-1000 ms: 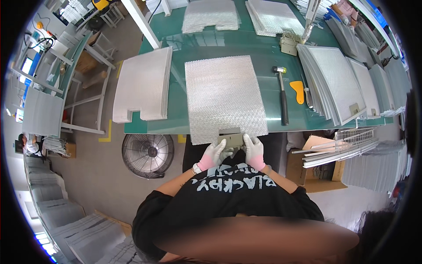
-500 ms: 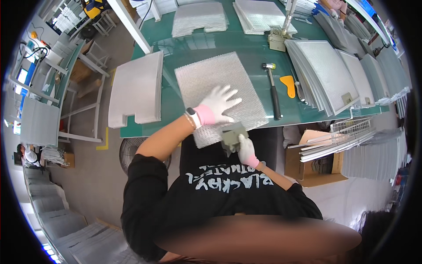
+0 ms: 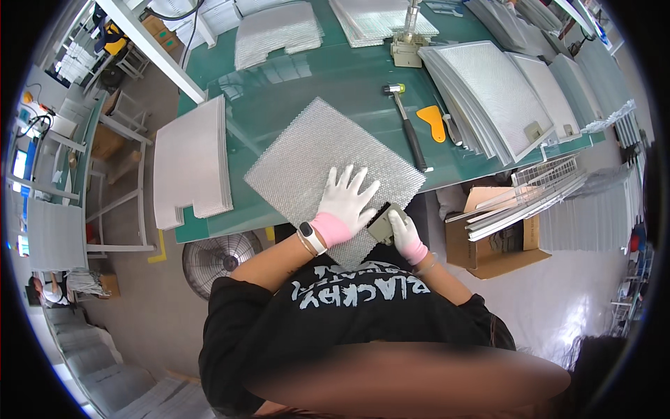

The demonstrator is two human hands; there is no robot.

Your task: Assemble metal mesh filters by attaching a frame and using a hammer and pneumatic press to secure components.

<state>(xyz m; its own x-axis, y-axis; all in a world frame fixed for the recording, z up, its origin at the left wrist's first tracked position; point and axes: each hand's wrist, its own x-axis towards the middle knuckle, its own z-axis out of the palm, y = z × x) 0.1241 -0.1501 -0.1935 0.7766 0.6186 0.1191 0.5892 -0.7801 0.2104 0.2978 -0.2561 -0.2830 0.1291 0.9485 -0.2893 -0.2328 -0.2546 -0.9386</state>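
Note:
A silvery mesh sheet (image 3: 296, 157) lies turned cornerwise on the green workbench, its near corner hanging over the front edge against my shirt. My left hand (image 3: 343, 199), in a white glove with a pink cuff, rests flat on the mesh with its fingers spread. My right hand (image 3: 406, 237), gloved the same way, grips a grey-green block-shaped tool (image 3: 382, 229) with a dark strip along one side. The block sits at the mesh's near right edge, just right of my left hand. Whether it clasps the mesh or only touches it, I cannot tell.
Right of the mesh lie a hammer (image 3: 410, 133), an orange scraper (image 3: 432, 123) and a small grey-handled tool (image 3: 453, 130). Panel stacks stand at left (image 3: 190, 164) and right (image 3: 481, 98). A grey-green fixture (image 3: 407, 50) stands farther back. Below are a fan (image 3: 209, 262) and an open carton (image 3: 502, 262).
The mesh sheet has turned, and its near corner has come closer to me. My left hand stays flat on it. My right hand has tilted the block, bringing it against the mesh's edge.

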